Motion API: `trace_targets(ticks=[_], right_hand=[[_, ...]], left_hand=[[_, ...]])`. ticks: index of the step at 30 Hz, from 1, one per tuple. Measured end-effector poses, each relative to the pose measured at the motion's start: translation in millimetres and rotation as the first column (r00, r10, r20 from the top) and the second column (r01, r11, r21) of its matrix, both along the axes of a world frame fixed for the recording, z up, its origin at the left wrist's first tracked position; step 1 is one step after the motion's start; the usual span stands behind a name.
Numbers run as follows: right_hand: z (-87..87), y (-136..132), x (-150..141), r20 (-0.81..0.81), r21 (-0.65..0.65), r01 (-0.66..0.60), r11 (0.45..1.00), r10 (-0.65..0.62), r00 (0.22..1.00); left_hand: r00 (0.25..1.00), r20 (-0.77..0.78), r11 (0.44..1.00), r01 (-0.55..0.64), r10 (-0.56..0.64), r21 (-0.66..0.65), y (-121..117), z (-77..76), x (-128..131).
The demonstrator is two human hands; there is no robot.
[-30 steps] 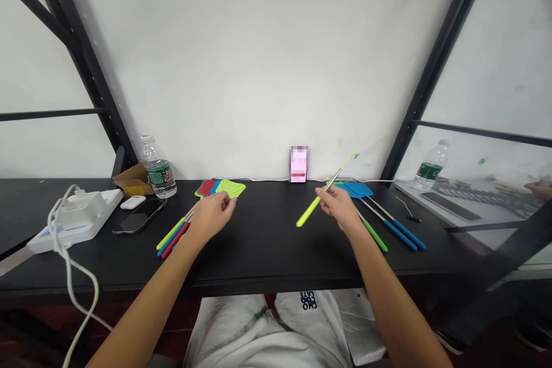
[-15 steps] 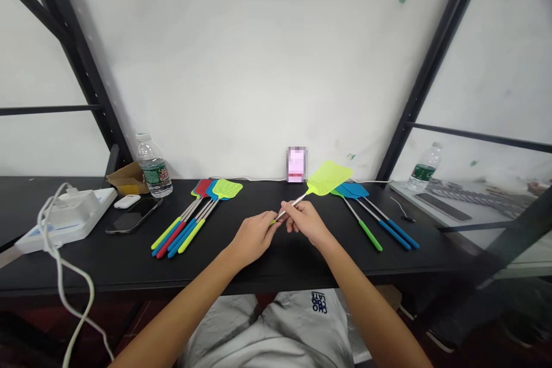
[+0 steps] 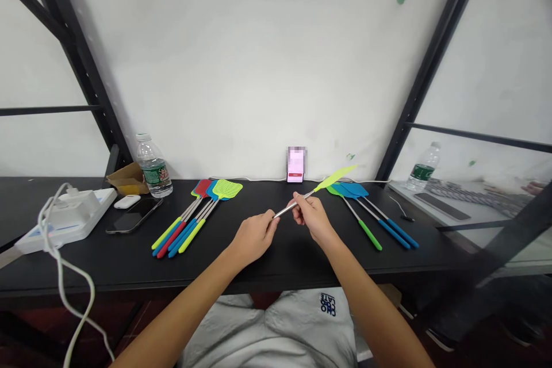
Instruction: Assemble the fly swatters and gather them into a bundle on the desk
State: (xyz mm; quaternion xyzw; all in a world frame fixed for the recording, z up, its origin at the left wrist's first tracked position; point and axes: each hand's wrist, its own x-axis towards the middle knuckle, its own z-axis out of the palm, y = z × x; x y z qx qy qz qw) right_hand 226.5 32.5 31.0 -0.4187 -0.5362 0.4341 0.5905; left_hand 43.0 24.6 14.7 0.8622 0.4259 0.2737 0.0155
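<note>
Wearing pale clothes [image 3: 267, 330] below the near edge of a black table [image 3: 293, 261]. Closing left hand [image 3: 253, 237] around the handle end of a yellow-green fly swatter [image 3: 336, 176], mostly hiding that end. Pinching its metal shaft [image 3: 283, 210] farther up between thumb and fingers of right hand [image 3: 314, 219]. Holding it aslant above the middle of the table, head up and to the right, almost edge-on.

Lying flat to the left, in a fan with heads overlapping: yellow-green, blue and red swatters [image 3: 176, 238]. Lying to the right: one green swatter [image 3: 370, 234], then two blue swatters [image 3: 394, 234]. Placed farther left: a white power strip [image 3: 64, 240], a dark phone [image 3: 134, 215] and, just beside that, a small white case [image 3: 127, 202]. Standing beyond: a water bottle [image 3: 156, 175] beside an open cardboard box [image 3: 129, 178]. Propped upright at the back, by the pale wall [image 3: 259, 69]: a lit phone [image 3: 295, 164].
</note>
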Motion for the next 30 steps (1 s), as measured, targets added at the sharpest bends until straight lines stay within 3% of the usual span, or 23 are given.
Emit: trace_targets(ticks=[9, 24, 30], right_hand=[[0.4, 4.5, 9.1, -0.136, 0.027, 0.144, 0.989, -0.139, 0.981], [0.0, 10.4, 12.5, -0.352, 0.041, 0.321, 0.946, -0.287, 0.891], [4.0, 13.2, 20.3, -0.45, 0.05, 0.432, 0.9, -0.366, 0.815]], left_hand=[[0.989, -0.108, 0.995, -0.1, 0.099, -0.008, -1.2, 1.5, 0.9], [0.985, -0.096, 0.99, -0.144, 0.142, -0.013, 6.3, -5.6, -2.1], [0.925, -0.251, 0.959, -0.274, 0.284, 0.075, 14.9, -6.8, -11.5]])
